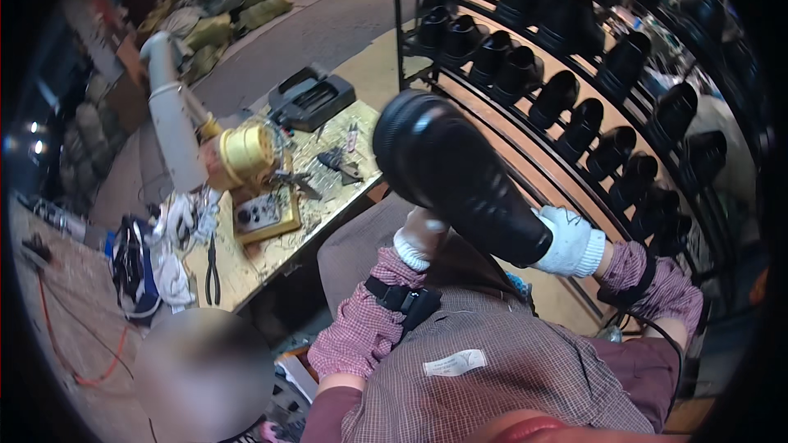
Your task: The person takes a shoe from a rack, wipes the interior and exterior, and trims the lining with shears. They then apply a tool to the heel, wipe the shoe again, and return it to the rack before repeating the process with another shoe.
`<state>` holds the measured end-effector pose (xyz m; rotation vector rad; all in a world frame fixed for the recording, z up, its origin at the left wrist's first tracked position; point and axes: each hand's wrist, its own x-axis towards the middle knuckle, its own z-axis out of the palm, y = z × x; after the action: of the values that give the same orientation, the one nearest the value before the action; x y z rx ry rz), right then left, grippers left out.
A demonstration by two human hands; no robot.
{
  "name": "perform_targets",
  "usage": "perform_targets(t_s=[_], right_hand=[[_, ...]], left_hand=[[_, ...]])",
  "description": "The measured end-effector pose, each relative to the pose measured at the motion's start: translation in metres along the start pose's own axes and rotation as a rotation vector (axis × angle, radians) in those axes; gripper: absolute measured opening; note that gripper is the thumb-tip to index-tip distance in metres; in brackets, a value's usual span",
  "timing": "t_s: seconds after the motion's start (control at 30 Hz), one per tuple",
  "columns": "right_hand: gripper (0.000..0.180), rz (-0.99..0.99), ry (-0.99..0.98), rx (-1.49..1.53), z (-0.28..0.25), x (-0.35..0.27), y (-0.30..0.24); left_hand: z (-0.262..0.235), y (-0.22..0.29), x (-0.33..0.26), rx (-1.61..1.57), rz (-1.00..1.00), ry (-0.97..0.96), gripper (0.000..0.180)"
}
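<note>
A black shoe with a ridged sole edge is held up in front of my chest, its broad toe end toward the upper left. My right hand, in a white glove, is closed around the narrower heel end. Against the shoe's lower side rests my left hand, in a glove with a white cuff; it supports the shoe, and its fingers are mostly hidden behind it. Checked sleeve covers and dark straps are on both forearms.
A dark rack with several rows of black shoes stands at the right. To the left, a littered workbench carries a yellow-headed machine, a dark tray, pliers and cloth gloves. Another person is at lower left.
</note>
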<state>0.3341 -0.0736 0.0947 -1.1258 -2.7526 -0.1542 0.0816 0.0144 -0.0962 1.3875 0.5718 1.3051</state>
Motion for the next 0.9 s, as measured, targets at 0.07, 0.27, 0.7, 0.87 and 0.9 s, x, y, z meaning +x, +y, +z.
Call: perform_targets(t_s=[0.07, 0.27, 0.7, 0.87, 0.9], right_hand=[[0.044, 0.189, -0.188, 0.207, 0.019, -0.001, 0.01], [0.05, 0.192, -0.2, 0.254, 0.042, 0.008, 0.014], [0.039, 0.044, 0.066, 0.107, -0.184, -0.049, -0.037], [0.04, 0.836, 0.345, 0.15, -0.252, -0.079, -0.056], [0.037, 1.146, 0.345, 0.066, -0.262, -0.088, -0.054]], left_hand=[[0.007, 0.011, -0.002, -0.323, -0.109, 0.113, 0.045], [-0.001, 0.049, -0.003, -0.489, -0.021, -0.094, 0.041], [0.06, 0.129, 0.02, -0.316, -0.381, -0.208, 0.12], [0.05, 0.118, 0.023, -0.424, -0.393, -0.113, 0.117], [0.044, 0.115, 0.023, -0.441, -0.39, -0.09, 0.115]])
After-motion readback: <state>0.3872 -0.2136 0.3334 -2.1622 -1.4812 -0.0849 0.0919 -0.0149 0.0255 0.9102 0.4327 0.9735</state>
